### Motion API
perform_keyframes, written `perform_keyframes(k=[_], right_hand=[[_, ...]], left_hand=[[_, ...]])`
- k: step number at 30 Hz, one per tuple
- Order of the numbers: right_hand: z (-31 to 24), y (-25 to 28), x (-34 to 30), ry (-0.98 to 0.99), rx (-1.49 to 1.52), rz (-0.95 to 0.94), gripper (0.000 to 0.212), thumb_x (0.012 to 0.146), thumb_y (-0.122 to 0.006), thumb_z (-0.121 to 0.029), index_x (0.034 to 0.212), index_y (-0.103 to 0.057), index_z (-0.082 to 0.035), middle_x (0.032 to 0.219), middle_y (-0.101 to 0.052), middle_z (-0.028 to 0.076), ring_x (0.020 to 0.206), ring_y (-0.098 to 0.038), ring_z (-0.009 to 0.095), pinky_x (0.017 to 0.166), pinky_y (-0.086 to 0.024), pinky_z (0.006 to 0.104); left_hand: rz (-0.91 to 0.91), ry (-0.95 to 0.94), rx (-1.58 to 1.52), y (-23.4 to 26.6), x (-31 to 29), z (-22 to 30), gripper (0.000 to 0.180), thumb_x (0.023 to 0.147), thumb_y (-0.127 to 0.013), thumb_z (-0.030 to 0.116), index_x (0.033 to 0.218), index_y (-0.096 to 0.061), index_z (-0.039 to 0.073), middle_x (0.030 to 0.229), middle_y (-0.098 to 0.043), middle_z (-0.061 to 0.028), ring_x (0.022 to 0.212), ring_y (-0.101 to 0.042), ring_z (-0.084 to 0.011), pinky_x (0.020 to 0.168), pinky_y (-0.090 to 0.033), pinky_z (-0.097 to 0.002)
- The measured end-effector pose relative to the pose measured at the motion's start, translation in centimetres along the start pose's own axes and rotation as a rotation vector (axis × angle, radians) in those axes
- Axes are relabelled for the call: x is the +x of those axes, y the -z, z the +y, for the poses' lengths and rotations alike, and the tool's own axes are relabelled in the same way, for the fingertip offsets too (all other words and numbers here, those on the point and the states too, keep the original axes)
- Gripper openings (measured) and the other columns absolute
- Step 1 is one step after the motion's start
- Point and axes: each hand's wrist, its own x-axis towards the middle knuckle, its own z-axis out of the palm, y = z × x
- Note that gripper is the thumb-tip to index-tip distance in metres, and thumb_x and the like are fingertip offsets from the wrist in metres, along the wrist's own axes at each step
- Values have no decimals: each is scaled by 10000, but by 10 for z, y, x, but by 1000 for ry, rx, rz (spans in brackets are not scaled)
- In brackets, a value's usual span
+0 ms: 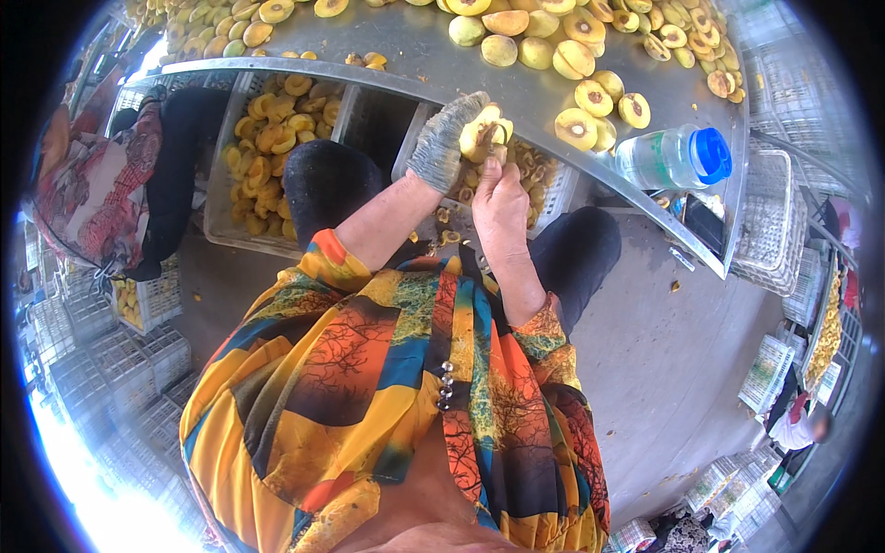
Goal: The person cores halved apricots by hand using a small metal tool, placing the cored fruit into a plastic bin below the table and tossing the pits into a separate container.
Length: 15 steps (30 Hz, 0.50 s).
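Observation:
In my left hand, which wears a grey glove, is a halved yellow peach, its cut side showing. Bare and closed, my right hand grips a small pitting knife by its short handle. The knife's dark tip is against the peach flesh; its exact shape is hard to make out. Below both hands, a white crate holds pits and scraps. Left of my left hand, another crate is heaped with pitted peach halves.
On the metal table, cut peaches lie in piles along the far side. A clear bottle with a blue lid lies near the right edge. Another person is at the left. Stacked crates stand beyond the table's right end.

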Motion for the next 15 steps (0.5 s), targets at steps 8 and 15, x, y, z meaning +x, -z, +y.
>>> perform_keyframes(k=[8, 15], right_hand=[[5, -4, -5, -116, 107, -21, 401, 918, -371, -339, 808, -478, 31, 633, -552, 258, 648, -560, 436, 555, -447, 478], [18, -11, -13, -3, 29, -84, 375, 898, -415, -303, 759, -463, 42, 648, -548, 295, 652, -557, 451, 569, -465, 481]], left_hand=[[-40, -37, 170, -21, -18, 4, 261, 838, -565, 169, 1040, -546, 6, 976, -583, -71, 863, -572, -146, 768, -476, -261], [-362, -722, 1256, 24, 5, -7, 255, 771, -619, 104, 997, -577, -7, 920, -600, -69, 825, -579, -142, 719, -477, -244]])
